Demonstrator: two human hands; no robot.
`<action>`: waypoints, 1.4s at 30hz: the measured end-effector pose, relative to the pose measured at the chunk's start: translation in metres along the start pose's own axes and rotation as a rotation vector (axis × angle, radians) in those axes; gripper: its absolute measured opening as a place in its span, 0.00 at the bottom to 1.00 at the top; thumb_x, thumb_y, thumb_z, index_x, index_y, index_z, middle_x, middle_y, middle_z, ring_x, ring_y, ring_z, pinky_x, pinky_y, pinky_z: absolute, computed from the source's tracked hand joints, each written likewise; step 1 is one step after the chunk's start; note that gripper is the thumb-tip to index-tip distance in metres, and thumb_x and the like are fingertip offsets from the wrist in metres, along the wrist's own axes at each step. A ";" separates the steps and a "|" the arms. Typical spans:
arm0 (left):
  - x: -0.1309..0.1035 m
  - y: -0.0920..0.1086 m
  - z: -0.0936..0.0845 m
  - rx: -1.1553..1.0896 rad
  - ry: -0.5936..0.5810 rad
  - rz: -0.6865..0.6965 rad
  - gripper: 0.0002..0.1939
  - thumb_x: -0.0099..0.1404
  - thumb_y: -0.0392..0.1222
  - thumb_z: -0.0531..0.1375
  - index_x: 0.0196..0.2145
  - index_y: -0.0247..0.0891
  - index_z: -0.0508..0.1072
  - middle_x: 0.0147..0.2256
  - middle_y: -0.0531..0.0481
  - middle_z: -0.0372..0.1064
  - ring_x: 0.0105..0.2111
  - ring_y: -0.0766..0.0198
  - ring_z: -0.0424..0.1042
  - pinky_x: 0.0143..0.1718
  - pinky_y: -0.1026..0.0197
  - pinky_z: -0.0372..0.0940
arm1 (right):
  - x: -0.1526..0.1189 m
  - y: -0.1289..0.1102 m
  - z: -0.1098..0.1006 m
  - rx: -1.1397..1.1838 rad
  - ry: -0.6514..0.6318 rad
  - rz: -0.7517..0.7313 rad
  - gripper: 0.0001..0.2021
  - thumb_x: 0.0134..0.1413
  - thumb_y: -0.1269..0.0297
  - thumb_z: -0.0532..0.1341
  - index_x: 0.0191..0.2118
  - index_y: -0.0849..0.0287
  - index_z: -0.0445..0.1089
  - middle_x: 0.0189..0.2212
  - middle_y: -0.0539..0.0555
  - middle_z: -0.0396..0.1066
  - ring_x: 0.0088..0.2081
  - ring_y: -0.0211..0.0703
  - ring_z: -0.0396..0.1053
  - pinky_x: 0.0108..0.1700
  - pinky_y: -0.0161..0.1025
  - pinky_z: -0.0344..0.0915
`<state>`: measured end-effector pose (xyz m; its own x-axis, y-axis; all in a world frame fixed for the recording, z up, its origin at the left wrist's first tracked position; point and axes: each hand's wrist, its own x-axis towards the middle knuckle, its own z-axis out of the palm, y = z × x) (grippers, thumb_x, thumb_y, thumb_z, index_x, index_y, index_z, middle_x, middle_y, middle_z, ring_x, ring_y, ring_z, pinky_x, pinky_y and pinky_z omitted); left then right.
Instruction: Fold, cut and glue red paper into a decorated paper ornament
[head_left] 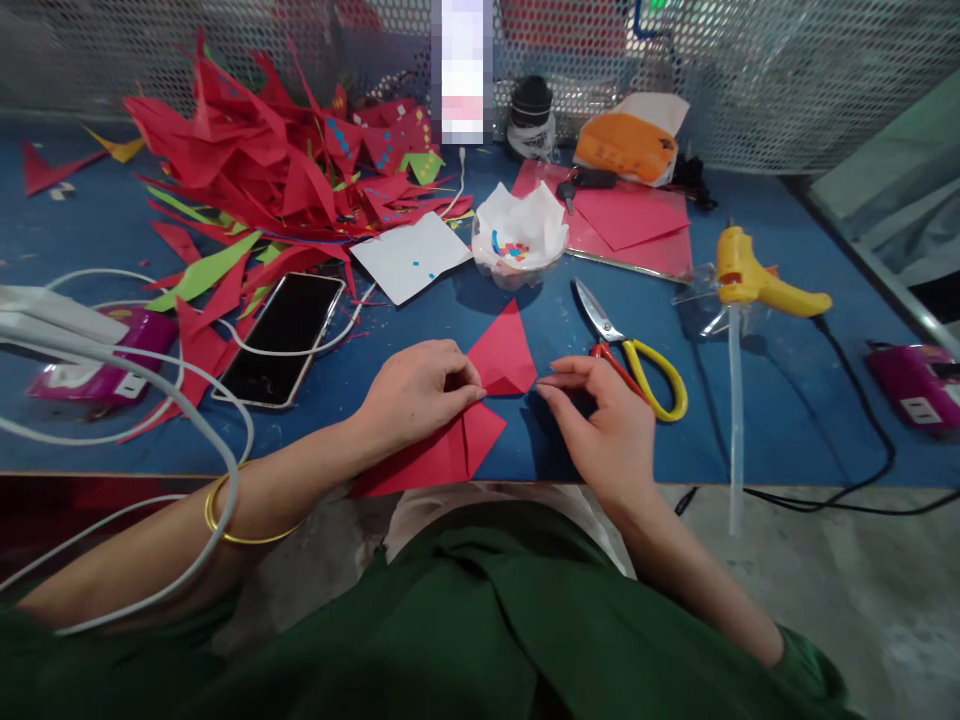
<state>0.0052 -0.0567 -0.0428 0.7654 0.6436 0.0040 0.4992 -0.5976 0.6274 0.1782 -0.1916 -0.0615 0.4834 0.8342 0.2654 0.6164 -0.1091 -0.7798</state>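
Observation:
A folded piece of red paper (508,352) with a pointed top lies on the blue table between my hands. My left hand (420,392) is closed, thumb and forefinger pinching its lower left corner. At the right corner, the thumb and fingertips of my right hand (600,410) come together in a pinch; the exact contact is too small to see clearly. Another red paper piece (442,455) with a fold line rests under my left hand at the table's front edge. Scissors (630,350) with red and yellow handles lie beside my right hand, partly hidden by it.
Red and green paper scraps (277,160) are heaped at the back left. A phone (281,340), a white cable (315,350) and white paper (411,257) lie nearer. Beyond my hands stands a lined plastic bowl (521,240). A yellow glue gun (750,275) stands right, its glue stick overhanging the edge.

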 end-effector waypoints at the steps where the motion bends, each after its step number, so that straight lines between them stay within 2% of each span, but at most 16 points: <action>1: 0.000 0.000 0.000 -0.004 -0.003 -0.003 0.05 0.62 0.39 0.63 0.28 0.38 0.77 0.31 0.52 0.71 0.34 0.63 0.70 0.33 0.61 0.57 | -0.003 0.001 -0.003 -0.003 0.043 -0.017 0.09 0.58 0.64 0.63 0.45 0.56 0.71 0.36 0.51 0.80 0.39 0.44 0.77 0.44 0.43 0.71; 4: 0.001 0.000 0.000 -0.009 -0.007 -0.005 0.05 0.62 0.38 0.64 0.28 0.38 0.77 0.31 0.52 0.71 0.33 0.63 0.70 0.33 0.61 0.57 | -0.007 0.002 -0.010 -0.059 0.049 -0.102 0.07 0.60 0.66 0.62 0.44 0.56 0.72 0.36 0.51 0.78 0.38 0.42 0.76 0.43 0.41 0.70; 8: 0.001 -0.001 0.000 -0.010 -0.009 -0.008 0.05 0.62 0.38 0.64 0.28 0.38 0.77 0.30 0.52 0.71 0.33 0.63 0.69 0.33 0.61 0.57 | 0.001 0.000 -0.006 -0.166 -0.094 -0.190 0.05 0.61 0.68 0.62 0.40 0.56 0.75 0.37 0.53 0.76 0.38 0.43 0.74 0.42 0.41 0.68; 12: 0.001 -0.001 0.000 0.005 -0.005 -0.007 0.06 0.63 0.39 0.63 0.28 0.38 0.77 0.31 0.52 0.71 0.34 0.63 0.69 0.33 0.61 0.58 | 0.010 -0.001 0.005 -0.225 -0.189 -0.171 0.03 0.60 0.69 0.63 0.38 0.58 0.75 0.35 0.53 0.73 0.34 0.42 0.71 0.37 0.39 0.64; 20: -0.001 -0.001 0.001 0.045 0.004 0.027 0.06 0.63 0.40 0.62 0.29 0.38 0.76 0.31 0.51 0.71 0.35 0.62 0.70 0.35 0.60 0.58 | 0.015 -0.001 0.010 -0.299 -0.220 -0.152 0.05 0.61 0.70 0.60 0.35 0.59 0.73 0.33 0.53 0.72 0.34 0.43 0.69 0.36 0.38 0.59; 27: -0.001 0.002 0.002 0.079 0.021 0.013 0.05 0.62 0.38 0.61 0.28 0.38 0.76 0.30 0.51 0.71 0.33 0.62 0.69 0.34 0.60 0.58 | 0.016 -0.004 0.013 -0.341 -0.195 -0.145 0.05 0.60 0.67 0.60 0.33 0.60 0.71 0.31 0.53 0.69 0.31 0.41 0.66 0.34 0.39 0.57; 37: -0.004 0.005 0.005 0.131 0.075 0.030 0.05 0.61 0.38 0.61 0.28 0.38 0.73 0.30 0.51 0.70 0.32 0.62 0.69 0.32 0.60 0.58 | 0.016 -0.004 0.014 -0.338 -0.205 -0.128 0.04 0.58 0.67 0.60 0.32 0.59 0.69 0.31 0.53 0.70 0.33 0.43 0.67 0.35 0.39 0.57; 40: -0.008 0.005 0.006 0.178 0.113 0.060 0.01 0.62 0.37 0.61 0.32 0.38 0.73 0.31 0.52 0.71 0.32 0.62 0.70 0.32 0.60 0.59 | 0.017 -0.004 0.015 -0.338 -0.207 -0.130 0.04 0.58 0.68 0.60 0.32 0.59 0.69 0.31 0.53 0.70 0.33 0.43 0.66 0.35 0.39 0.56; 42: -0.010 0.005 0.008 0.218 0.138 0.097 0.05 0.63 0.37 0.60 0.38 0.38 0.73 0.34 0.51 0.73 0.32 0.63 0.71 0.32 0.61 0.60 | 0.017 -0.003 0.015 -0.337 -0.210 -0.137 0.04 0.58 0.68 0.59 0.32 0.59 0.68 0.31 0.54 0.69 0.33 0.43 0.66 0.35 0.39 0.56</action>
<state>0.0029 -0.0702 -0.0455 0.7585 0.6288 0.1713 0.5138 -0.7387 0.4362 0.1751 -0.1690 -0.0628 0.2673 0.9416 0.2050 0.8517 -0.1314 -0.5072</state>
